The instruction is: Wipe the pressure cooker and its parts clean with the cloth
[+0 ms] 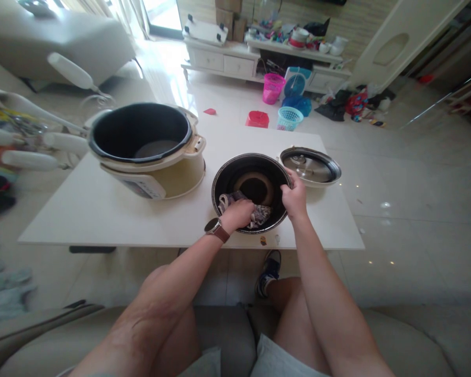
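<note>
A dark round inner pot (255, 162) is tilted toward me at the front of the white table. My right hand (294, 195) is closed on its right rim, thumb over the edge. Inside the pot, my left hand (238, 213) presses a patterned cloth (262, 215) against the near wall; its fingers are bent over the cloth and partly hidden. A cream electric pressure cooker (157, 178) stands uncovered to the left, dark inside. Behind my right hand, the cooker's lid (312, 170) lies with its metal inner side up.
The white table (94, 220) has small bits, including a brown scrap (263, 240), near its front edge. White-handled items (70, 70) stick up at the left. Beyond the table are a red stool (257, 119), a light blue basket (290, 118) and a pink basket (273, 88).
</note>
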`<state>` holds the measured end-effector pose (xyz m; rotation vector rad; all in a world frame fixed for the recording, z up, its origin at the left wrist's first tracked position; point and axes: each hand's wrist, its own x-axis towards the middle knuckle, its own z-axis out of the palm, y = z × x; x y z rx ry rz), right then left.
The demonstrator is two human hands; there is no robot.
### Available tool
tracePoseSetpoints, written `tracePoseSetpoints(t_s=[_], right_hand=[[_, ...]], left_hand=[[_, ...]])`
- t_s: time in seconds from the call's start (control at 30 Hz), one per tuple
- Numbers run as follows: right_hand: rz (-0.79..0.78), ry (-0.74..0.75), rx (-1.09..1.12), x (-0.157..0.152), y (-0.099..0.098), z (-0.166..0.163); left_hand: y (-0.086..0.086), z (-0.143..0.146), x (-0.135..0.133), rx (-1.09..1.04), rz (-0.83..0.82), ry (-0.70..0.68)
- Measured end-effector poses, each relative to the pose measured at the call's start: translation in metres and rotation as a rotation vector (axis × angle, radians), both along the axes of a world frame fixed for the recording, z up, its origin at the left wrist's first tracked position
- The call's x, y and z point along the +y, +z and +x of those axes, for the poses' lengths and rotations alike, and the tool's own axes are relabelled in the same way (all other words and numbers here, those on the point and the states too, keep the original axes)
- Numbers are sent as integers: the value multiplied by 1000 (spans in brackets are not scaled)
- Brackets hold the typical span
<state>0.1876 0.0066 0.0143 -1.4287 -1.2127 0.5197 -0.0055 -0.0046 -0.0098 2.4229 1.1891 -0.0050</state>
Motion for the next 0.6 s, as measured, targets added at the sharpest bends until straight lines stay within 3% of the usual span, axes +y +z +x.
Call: tracePoseSetpoints(t_s=[0.2,0.4,0.5,0.6], right_hand=[[14,-4,-48,-9,3,-5],[23,-6,-49,-12,3,-9],[31,8,-32,-12,1,-9],[43,23,-21,-13,0,-12]], left_hand=[[0,5,1,-173,-135,160],[-12,30,1,-822,-400,459],[-11,36,2,-925,-312,599],[2,27,4,-893,-64,679]])
